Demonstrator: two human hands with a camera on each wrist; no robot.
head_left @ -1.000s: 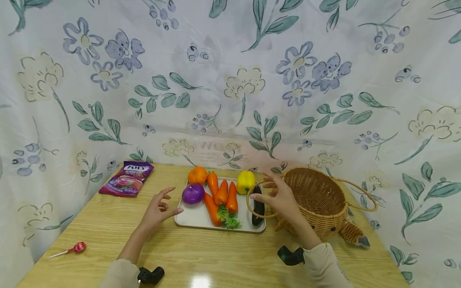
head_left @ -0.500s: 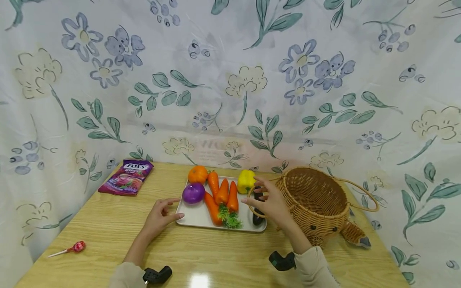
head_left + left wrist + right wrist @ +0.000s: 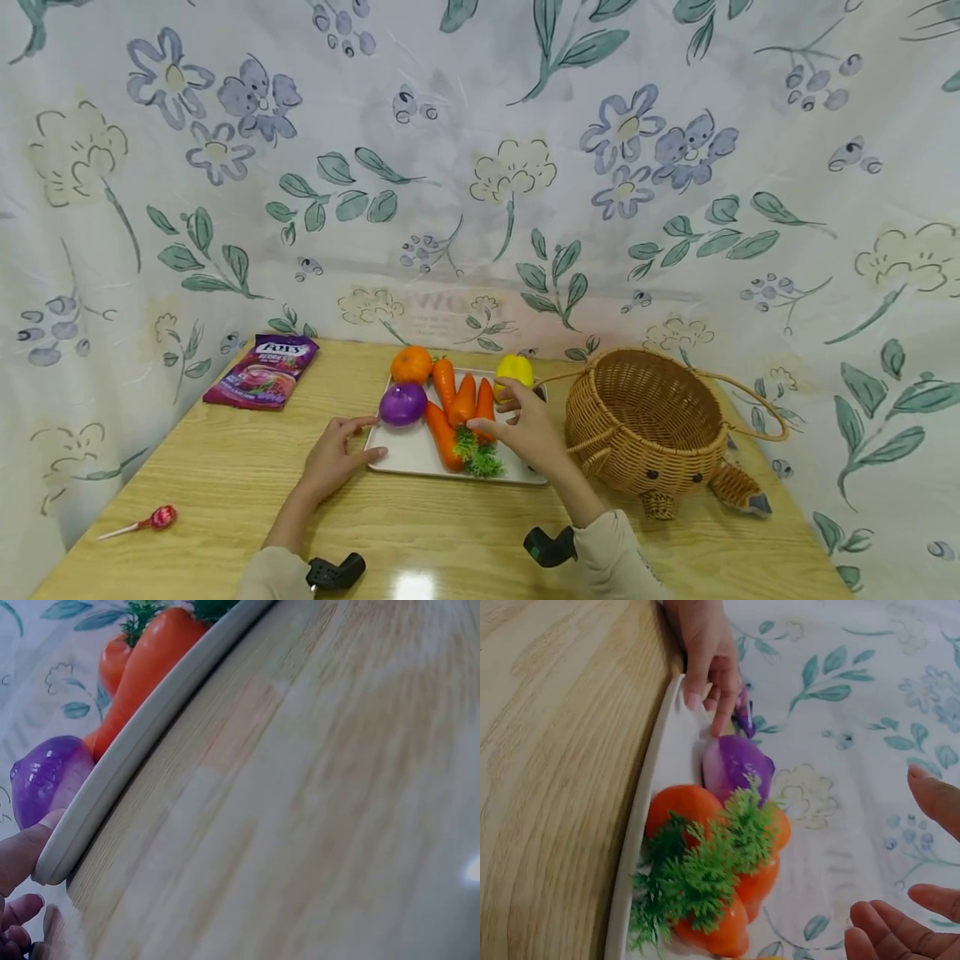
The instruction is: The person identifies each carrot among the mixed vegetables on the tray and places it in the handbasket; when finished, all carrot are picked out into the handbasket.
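Note:
A white tray (image 3: 408,461) holds several orange carrots (image 3: 463,404) with green tops (image 3: 480,458), a purple onion (image 3: 402,405), an orange tangerine-like fruit (image 3: 412,365) and a yellow bell pepper (image 3: 516,368). My left hand (image 3: 335,454) grips the tray's near left corner; its thumb (image 3: 22,855) lies over the rim, with the other fingers outside. Above the right part of the tray hovers my right hand (image 3: 528,429), fingers spread and holding nothing, beside the carrots. In the right wrist view those fingers (image 3: 900,934) hang apart from the carrots. The dark eggplant is mostly hidden behind this hand.
To the right stands a wicker basket (image 3: 637,450) with looped handles; its left handle (image 3: 558,377) reaches toward the tray. A purple candy bag (image 3: 262,372) lies back left, and a red lollipop (image 3: 161,517) front left. Floral cloth (image 3: 450,208) hangs behind the table.
My right hand has moved left from the basket handle to over the carrots. The left hand has come in to the tray's left corner. The tray and its vegetables stay put.

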